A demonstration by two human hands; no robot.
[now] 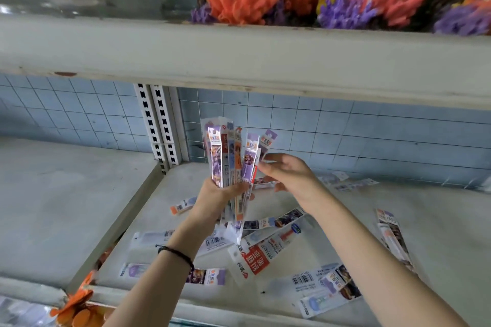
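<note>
Gripping fan of packets (231,162) low: left hand (212,194) | long axes upright, tops splayed | purple-orange glossy wrappers | right hand (289,175) fingertips at fan's edge, grip unclear

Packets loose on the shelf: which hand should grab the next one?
Right. The left hand grips the bundle and is full. The right hand only meets the bundle's edge with its fingertips, and loose packets lie on the shelf just below it.

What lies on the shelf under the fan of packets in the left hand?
More loose packets lie scattered on the shelf. The fan of packets and left hand hide what lies directly beneath.
</note>
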